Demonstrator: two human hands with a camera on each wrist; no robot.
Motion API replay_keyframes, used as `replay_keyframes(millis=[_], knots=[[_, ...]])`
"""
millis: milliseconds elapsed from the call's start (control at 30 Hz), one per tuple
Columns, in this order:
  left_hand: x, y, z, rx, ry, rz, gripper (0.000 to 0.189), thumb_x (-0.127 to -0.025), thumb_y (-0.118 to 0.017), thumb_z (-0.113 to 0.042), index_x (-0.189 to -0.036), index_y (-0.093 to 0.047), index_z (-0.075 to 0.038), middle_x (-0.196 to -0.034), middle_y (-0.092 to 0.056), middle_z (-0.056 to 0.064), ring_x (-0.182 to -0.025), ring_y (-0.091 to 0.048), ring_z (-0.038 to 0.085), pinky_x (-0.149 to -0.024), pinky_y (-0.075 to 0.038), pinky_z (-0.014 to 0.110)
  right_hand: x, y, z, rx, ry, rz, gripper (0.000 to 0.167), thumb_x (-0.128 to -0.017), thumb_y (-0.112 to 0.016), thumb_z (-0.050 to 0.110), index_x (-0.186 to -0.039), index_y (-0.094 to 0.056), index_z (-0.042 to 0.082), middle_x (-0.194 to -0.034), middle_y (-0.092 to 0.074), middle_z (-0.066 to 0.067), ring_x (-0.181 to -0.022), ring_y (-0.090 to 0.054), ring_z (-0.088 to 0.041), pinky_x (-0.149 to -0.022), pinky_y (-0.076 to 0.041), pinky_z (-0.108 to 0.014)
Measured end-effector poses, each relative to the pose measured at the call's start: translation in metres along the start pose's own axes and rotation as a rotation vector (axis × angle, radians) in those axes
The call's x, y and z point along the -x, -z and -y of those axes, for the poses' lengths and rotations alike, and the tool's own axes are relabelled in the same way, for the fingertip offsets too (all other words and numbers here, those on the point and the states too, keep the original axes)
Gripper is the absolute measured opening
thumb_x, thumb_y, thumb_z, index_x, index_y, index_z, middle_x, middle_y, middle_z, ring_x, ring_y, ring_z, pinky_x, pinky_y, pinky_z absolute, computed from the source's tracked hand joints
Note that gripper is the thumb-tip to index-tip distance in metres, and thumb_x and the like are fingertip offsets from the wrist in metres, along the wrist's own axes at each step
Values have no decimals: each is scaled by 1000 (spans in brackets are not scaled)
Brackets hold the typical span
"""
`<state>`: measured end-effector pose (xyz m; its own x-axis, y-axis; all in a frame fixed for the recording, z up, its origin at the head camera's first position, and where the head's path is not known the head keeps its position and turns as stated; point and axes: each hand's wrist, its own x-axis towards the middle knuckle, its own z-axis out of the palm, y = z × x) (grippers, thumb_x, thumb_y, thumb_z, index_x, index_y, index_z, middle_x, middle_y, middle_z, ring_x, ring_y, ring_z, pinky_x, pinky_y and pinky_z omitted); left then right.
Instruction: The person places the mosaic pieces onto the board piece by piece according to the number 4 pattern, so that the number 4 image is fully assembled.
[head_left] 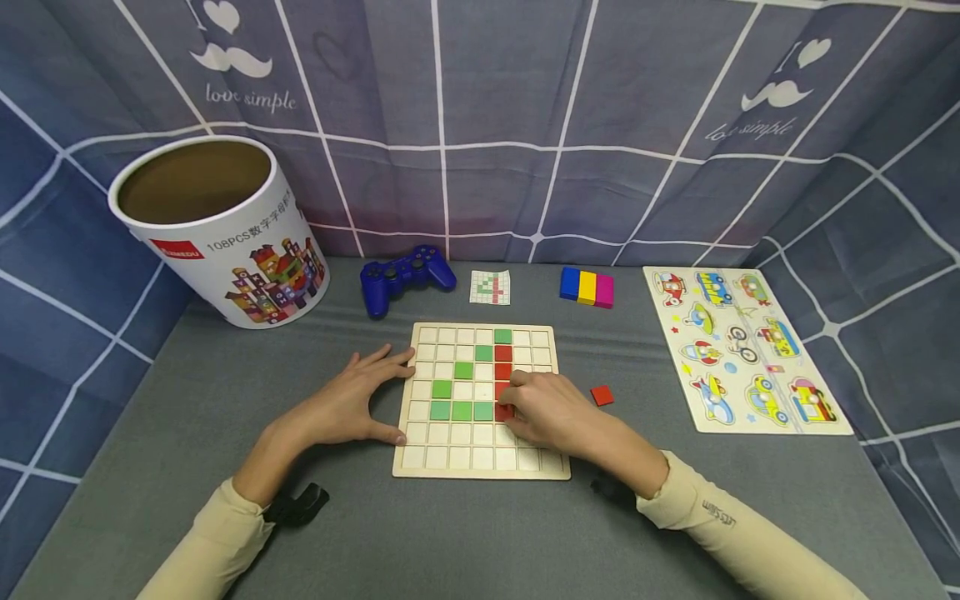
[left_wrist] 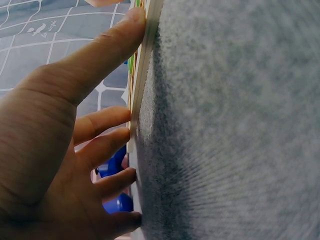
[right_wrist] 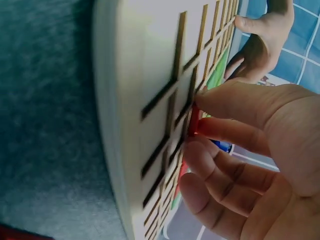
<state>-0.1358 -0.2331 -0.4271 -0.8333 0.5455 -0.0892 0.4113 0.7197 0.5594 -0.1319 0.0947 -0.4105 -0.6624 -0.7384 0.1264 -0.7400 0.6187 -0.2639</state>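
Observation:
A wooden grid board point(head_left: 439, 457) lies flat on the table, holding several green tiles point(head_left: 462, 372) and a column of red tiles point(head_left: 503, 353). With fingers spread, my left hand point(head_left: 341, 404) touches the board's left edge by thumb and fingertips. My right hand point(head_left: 551, 410) is over the board's right half, thumb and index finger pinching a red tile point(right_wrist: 194, 120) at the lower end of the red column. Part of that tile is hidden by the fingers in the head view. A loose red tile point(head_left: 602, 395) lies right of the board.
Behind the board are a blue game controller point(head_left: 405, 277), a small pattern card point(head_left: 490, 287) and blue, yellow and pink blocks point(head_left: 587, 287). A large white bucket point(head_left: 247, 258) stands back left. A picture puzzle board point(head_left: 738, 367) lies at the right.

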Motion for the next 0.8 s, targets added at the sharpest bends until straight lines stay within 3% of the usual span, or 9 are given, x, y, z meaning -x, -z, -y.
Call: replay_keyframes(millis=[233, 400, 633, 800], knots=[[-1, -2, 0, 2, -2, 4, 94, -65, -92, -49, -143, -55, -12, -163, -27, -1, -150, -14, 35, -113, -5, 70, 4, 0, -3, -29, -18, 1, 26, -77, -86, 23, -99, -76, 11, -76, -54, 6, -60, -44, -7, -51, -39, -24], [-2, -2, 0, 8, -5, 4, 94, -65, -92, -49, -143, -54, -11, -163, -27, -1, -150, -14, 36, -113, -4, 70, 21, 5, -17, -48, -42, -50, 35, -80, -85, 31, -105, -74, 10, -86, -61, 3, -64, -49, -6, -53, -43, -25], [-2, -1, 0, 9, -9, 2, 94, -66, -92, -49, -143, -54, -11, -163, -27, -1, -150, -14, 35, -113, -4, 70, 57, 27, -48, -23, -185, -49, 27, -82, -82, 15, -108, -75, 10, -95, -64, 0, -66, -52, -7, -54, -45, -26], [-1, 0, 1, 6, -13, -1, 94, -66, -92, -49, -143, -54, -11, -163, -27, 0, -150, -14, 36, -113, -5, 70, 77, 36, -66, 16, -234, -38, 30, -78, -79, 3, -107, -76, 10, -95, -64, 0, -67, -53, -11, -55, -46, -31]])
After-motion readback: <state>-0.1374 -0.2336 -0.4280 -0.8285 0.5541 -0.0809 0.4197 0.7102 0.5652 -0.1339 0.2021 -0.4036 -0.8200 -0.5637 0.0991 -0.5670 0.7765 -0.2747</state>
